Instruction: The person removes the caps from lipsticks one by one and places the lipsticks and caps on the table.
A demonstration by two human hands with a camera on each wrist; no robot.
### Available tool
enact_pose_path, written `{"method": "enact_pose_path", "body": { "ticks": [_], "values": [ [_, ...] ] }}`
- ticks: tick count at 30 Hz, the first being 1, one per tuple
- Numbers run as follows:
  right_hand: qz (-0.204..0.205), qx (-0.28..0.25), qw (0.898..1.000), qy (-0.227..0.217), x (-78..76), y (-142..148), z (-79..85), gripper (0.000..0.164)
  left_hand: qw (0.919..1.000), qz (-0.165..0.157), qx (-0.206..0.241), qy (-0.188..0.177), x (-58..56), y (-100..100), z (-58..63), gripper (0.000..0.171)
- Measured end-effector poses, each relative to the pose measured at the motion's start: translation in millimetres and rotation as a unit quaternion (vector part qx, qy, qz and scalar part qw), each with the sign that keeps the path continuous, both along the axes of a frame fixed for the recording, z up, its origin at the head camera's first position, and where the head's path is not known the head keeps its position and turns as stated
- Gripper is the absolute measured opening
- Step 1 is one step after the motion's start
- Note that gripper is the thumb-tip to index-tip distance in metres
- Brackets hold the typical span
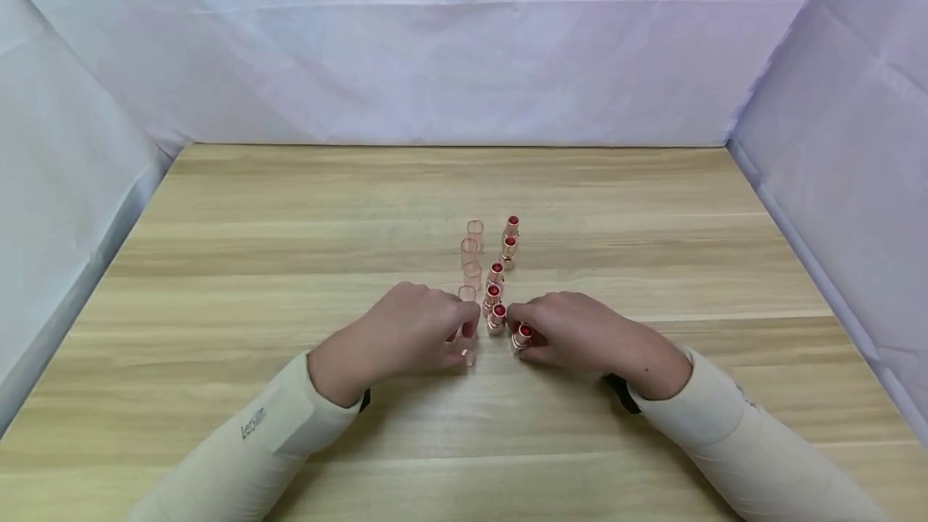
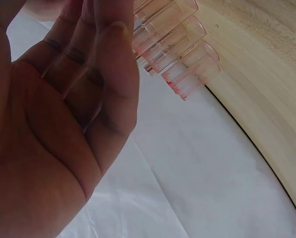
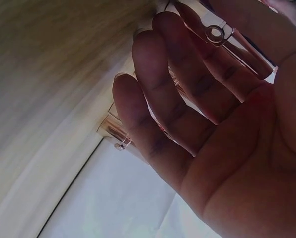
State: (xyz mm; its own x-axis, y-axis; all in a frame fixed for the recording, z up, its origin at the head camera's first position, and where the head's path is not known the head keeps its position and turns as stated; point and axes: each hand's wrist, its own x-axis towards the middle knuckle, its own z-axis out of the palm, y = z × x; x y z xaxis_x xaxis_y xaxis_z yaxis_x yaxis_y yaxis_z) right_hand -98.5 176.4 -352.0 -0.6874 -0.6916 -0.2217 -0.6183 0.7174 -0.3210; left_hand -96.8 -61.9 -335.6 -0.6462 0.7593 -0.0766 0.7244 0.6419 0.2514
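My left hand (image 1: 409, 333) pinches a clear lipstick cap (image 1: 469, 356) between thumb and fingertips, low over the table. More clear pinkish caps (image 1: 472, 272) stand in a column just beyond it; the left wrist view also shows these caps (image 2: 192, 69) past the fingers. My right hand (image 1: 580, 337) holds an uncapped lipstick (image 1: 522, 337) upright, its red tip showing. A small ring hangs on that rose-gold lipstick tube (image 3: 250, 57) in the right wrist view. Several other uncapped lipsticks (image 1: 497, 316) stand in a column between the hands, running away from me.
A light wood-grain table (image 1: 290, 208) lies under everything. White cloth (image 1: 464, 71) hangs behind its far edge, with more at the left and right sides. The standing lipsticks and caps are close together near the middle.
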Motion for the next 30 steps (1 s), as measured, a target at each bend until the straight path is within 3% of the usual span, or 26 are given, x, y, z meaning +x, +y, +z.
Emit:
{"method": "enact_pose_path", "body": {
  "ticks": [10, 25, 30],
  "values": [
    [0.001, -0.002, 1.000, 0.005, -0.5, 1.0, 1.1, 0.019, 0.9992, -0.013, 0.018, 0.033, 0.9, 1.3, 1.2, 0.019],
    [0.000, -0.003, 1.000, -0.003, -2.1, -0.4, -0.4, 0.019, 0.9998, -0.009, 0.017, 0.004, 1.7, 0.8, 1.3, 0.020],
    [-0.007, -0.003, 1.000, -0.017, -2.1, 2.0, 0.0, 0.022, 0.9996, -0.010, 0.021, 0.016, 1.5, 0.2, 3.0, 0.036]
  ]
}}
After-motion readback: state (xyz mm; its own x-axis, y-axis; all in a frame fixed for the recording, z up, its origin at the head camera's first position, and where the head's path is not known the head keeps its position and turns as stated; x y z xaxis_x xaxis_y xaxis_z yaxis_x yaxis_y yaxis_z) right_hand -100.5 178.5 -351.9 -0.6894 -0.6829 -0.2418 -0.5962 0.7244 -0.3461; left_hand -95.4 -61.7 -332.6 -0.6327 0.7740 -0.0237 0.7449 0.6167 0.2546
